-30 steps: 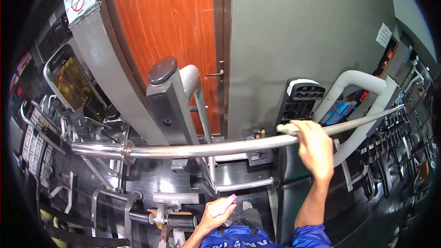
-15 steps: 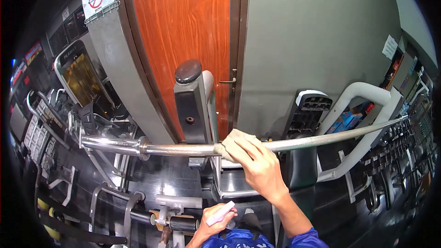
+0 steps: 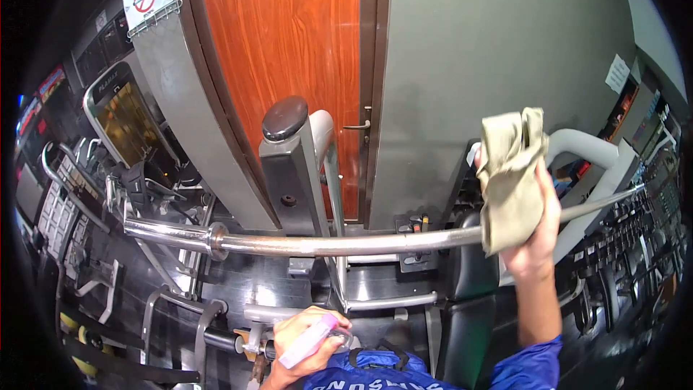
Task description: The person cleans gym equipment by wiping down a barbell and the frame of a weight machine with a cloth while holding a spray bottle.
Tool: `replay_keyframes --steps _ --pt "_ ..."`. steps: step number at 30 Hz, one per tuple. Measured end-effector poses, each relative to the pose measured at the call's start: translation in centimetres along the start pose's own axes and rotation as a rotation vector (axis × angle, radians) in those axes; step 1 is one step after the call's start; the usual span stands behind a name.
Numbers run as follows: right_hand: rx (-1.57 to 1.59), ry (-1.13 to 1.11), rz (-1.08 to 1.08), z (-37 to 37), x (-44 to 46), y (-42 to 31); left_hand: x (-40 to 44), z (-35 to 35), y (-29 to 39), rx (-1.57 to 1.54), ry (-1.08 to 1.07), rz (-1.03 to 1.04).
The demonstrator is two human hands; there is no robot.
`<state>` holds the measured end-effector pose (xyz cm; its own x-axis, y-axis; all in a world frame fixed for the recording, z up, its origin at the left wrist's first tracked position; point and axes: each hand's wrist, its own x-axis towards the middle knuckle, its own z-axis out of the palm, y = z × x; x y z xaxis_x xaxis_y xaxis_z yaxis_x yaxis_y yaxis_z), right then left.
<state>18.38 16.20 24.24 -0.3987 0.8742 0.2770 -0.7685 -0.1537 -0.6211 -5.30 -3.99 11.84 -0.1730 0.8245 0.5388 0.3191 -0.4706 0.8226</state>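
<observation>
A long silver barbell runs across the view, its thick sleeve and collar at the left end. In my right hand is a folded khaki cloth, lifted in front of the right part of the bar and hiding a stretch of it. Whether the cloth touches the bar I cannot tell. Low in the view, close to my body, my left hand is closed around a pink and white spray bottle, tilted. The bottle's lower end is partly covered by the fingers.
Behind the bar stands a grey upright post with a black cap. A black padded bench is below the bar. A wooden door is ahead, a dumbbell rack at right, gym machines at left.
My right hand has moved right and up with the cloth, from the middle of the bar, and turned. My left hand with the bottle has shifted slightly left.
</observation>
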Motion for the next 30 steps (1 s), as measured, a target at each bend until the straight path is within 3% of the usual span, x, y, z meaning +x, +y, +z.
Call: replay_keyframes --steps 2,4,6,8,9,12,13,14,15,18,23,27,30 --pt "-0.155 -0.047 0.029 0.9 3.7 -1.5 1.5 -0.4 1.3 0.064 -0.031 0.022" --pt "-0.238 -0.138 0.113 0.9 7.2 -2.3 1.4 1.5 2.1 -0.291 0.199 -0.113" --pt "-0.339 -0.054 0.112 1.2 10.6 -2.1 2.5 0.5 2.1 -0.014 0.081 -0.050" --pt "-0.417 -0.101 0.185 1.4 13.2 -1.8 3.2 1.0 2.3 0.074 0.157 -0.093" --pt "-0.462 -0.117 0.228 1.1 14.7 -1.5 4.0 2.3 3.0 -0.069 0.290 -0.189" --pt "-0.518 -0.230 0.327 1.4 17.7 -0.1 6.0 3.6 3.5 0.070 0.395 -0.191" --pt "-0.525 -0.277 0.358 1.3 18.5 0.5 6.9 3.8 4.2 0.252 0.336 -0.201" --pt "-0.530 -0.323 0.390 1.2 19.5 1.1 7.6 5.1 3.8 0.085 0.546 -0.197" --pt "-0.533 -0.463 0.441 0.6 20.8 1.6 8.2 5.3 4.1 0.207 0.510 -0.226" --pt "-0.516 -0.492 0.565 0.5 22.7 3.8 10.5 6.0 4.6 0.564 0.474 -0.234" --pt "-0.379 -0.575 0.628 -1.5 25.6 8.2 13.4 8.2 4.9 0.539 0.789 -0.378" --pt "-0.091 -0.420 0.403 -3.2 25.4 13.6 14.3 8.4 4.4 0.660 0.857 -0.381" --pt "-0.063 -0.347 0.178 -3.9 23.9 17.1 15.6 8.3 4.8 0.722 0.873 -0.373"
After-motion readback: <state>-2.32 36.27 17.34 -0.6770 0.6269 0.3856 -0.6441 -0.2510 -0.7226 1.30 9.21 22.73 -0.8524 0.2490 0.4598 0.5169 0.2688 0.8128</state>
